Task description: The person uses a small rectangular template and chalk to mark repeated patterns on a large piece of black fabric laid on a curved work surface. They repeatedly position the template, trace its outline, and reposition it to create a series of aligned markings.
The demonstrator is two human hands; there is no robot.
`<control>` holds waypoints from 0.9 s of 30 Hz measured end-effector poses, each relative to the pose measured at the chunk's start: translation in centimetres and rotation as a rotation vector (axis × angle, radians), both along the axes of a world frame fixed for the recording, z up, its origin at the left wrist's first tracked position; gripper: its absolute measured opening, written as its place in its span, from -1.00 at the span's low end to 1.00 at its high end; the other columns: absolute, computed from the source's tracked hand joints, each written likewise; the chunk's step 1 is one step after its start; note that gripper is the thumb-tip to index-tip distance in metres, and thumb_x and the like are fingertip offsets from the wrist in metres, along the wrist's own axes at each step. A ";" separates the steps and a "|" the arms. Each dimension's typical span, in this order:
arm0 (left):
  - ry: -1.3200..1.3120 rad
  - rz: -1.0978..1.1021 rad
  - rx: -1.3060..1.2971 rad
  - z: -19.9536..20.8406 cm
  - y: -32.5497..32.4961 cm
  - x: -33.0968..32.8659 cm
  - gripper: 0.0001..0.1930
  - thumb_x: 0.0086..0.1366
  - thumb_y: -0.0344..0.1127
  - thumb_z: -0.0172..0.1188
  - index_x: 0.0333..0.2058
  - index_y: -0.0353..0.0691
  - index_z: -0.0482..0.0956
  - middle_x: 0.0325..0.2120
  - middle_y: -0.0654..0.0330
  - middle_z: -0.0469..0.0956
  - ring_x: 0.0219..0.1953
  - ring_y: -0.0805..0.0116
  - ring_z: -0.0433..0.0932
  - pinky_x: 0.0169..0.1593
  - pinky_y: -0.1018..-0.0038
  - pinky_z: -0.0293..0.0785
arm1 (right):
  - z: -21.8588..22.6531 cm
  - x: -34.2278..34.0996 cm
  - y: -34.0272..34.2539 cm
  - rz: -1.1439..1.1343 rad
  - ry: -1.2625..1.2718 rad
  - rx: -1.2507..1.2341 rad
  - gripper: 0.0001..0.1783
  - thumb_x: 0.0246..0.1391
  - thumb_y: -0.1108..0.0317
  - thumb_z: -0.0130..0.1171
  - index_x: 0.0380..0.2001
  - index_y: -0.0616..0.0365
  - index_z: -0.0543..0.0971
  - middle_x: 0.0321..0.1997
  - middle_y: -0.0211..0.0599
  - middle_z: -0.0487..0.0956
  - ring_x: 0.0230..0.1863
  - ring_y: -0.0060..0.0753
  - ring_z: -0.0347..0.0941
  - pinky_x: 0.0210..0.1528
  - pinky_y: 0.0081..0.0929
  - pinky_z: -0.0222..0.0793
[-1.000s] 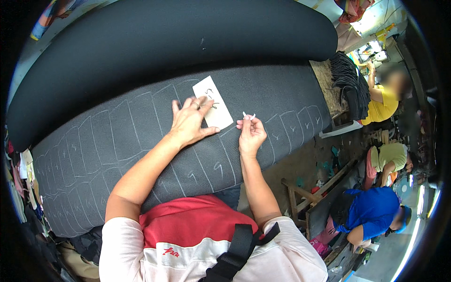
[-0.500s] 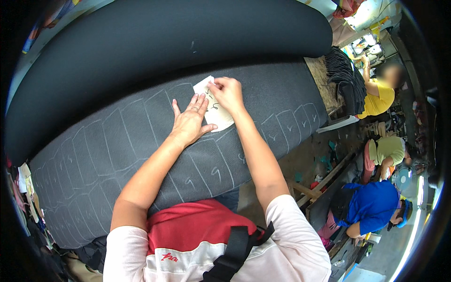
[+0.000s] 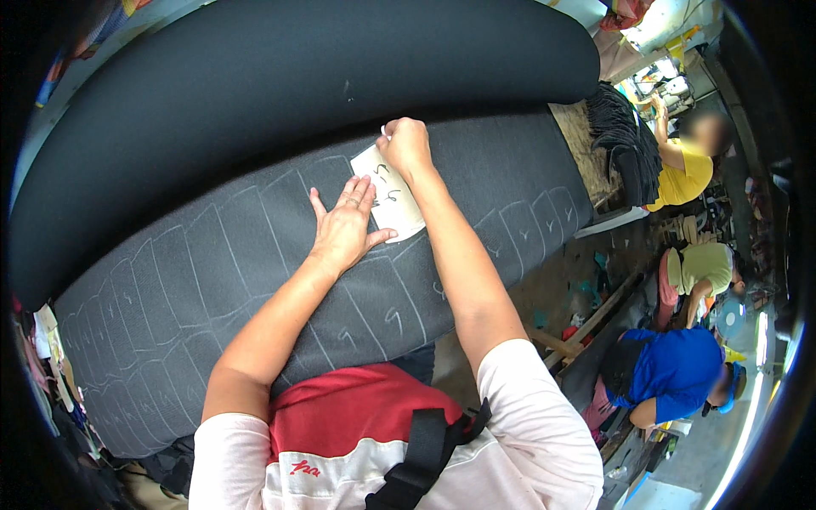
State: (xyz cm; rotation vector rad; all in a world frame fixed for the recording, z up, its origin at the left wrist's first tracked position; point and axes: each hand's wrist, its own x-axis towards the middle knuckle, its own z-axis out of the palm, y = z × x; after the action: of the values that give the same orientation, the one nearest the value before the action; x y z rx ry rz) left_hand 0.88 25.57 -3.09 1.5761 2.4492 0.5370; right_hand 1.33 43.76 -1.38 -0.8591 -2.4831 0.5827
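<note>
A cream paper pattern piece (image 3: 401,217) with dark handwriting lies on dark grey fabric (image 3: 493,161). My left hand (image 3: 347,223) is spread flat, its fingers pressing on the pattern's left side and its thumb near the lower edge. At the pattern's top end my right hand (image 3: 406,146) is closed in a pinch. A small white piece of chalk (image 3: 384,130) shows at its fingertips, mostly hidden by them. Rows of white chalk outlines (image 3: 242,225) of similar shape cover the fabric to the left and below, some with marks inside.
A thick dark fabric roll (image 3: 306,64) lies along the far side. Dark cut strips (image 3: 625,136) hang at the right by a person in yellow (image 3: 680,174). Further right, a person in blue (image 3: 671,370) and one in pale green (image 3: 705,272) bend over work.
My right hand has moved up and slightly left, from the pattern's upper right edge to its top end. My left hand stays on the pattern, shifted very slightly.
</note>
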 end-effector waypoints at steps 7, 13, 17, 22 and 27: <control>0.001 0.007 0.040 -0.3 -0.2 -0.1 -0.10 -0.04 0.22 0.22 0.17 -0.27 0.25 0.25 0.15 0.15 0.33 0.33 0.03 0.20 -0.37 -0.32 | -0.7 9.1 -3.1 0.156 -0.092 0.175 -0.86 -0.22 0.44 0.13 -0.63 0.33 0.56 -0.54 0.13 0.52 -0.45 0.13 0.49 -0.28 -0.12 0.41; -0.035 0.018 -0.043 2.6 0.6 -0.1 -0.17 -0.11 0.14 0.33 0.07 -0.31 0.37 0.19 0.11 0.24 0.26 0.24 0.16 0.15 -0.38 -0.11 | 0.5 14.4 -6.7 -0.043 -0.214 0.097 -0.83 -0.25 0.39 0.19 -0.64 0.32 0.56 -0.58 0.08 0.52 -0.48 0.05 0.51 -0.34 -0.14 0.43; -0.041 -0.018 -0.162 3.9 2.4 -0.9 -0.27 -0.27 0.04 0.47 -0.12 -0.30 0.53 0.16 0.04 0.28 0.22 0.16 0.21 0.14 -0.35 -0.04 | 1.1 11.4 -11.4 -0.177 -0.335 0.010 -0.87 -0.21 0.43 0.15 -0.61 0.31 0.58 -0.58 0.11 0.54 -0.45 0.09 0.54 -0.31 -0.17 0.48; 0.112 0.123 -0.116 3.6 4.1 -1.3 -0.24 -0.30 -0.04 0.50 -0.07 -0.23 0.45 0.03 -0.05 0.36 0.14 -0.01 0.26 0.07 -0.23 0.15 | 1.3 10.9 -13.4 0.008 0.036 -0.154 -0.82 -0.22 0.48 0.18 -0.47 0.37 0.57 -0.60 0.06 0.54 -0.52 -0.06 0.54 -0.37 -0.28 0.48; -0.256 0.236 0.485 5.0 4.8 -2.3 -0.52 -0.07 -0.45 0.31 -0.10 -0.19 0.40 -0.38 0.09 0.53 -0.31 0.17 0.55 -0.21 0.30 0.46 | 2.4 14.1 -8.3 -0.148 0.610 -0.828 -0.82 0.00 0.61 0.03 -0.30 0.30 0.57 -0.61 -0.36 0.52 -0.59 -0.62 0.46 -0.58 -0.63 0.37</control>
State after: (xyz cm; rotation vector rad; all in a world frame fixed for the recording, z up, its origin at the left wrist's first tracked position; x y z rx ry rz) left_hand -1.47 30.34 1.94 1.2526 2.4309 1.3669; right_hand 15.41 35.47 1.04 -0.9351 -1.5816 1.5921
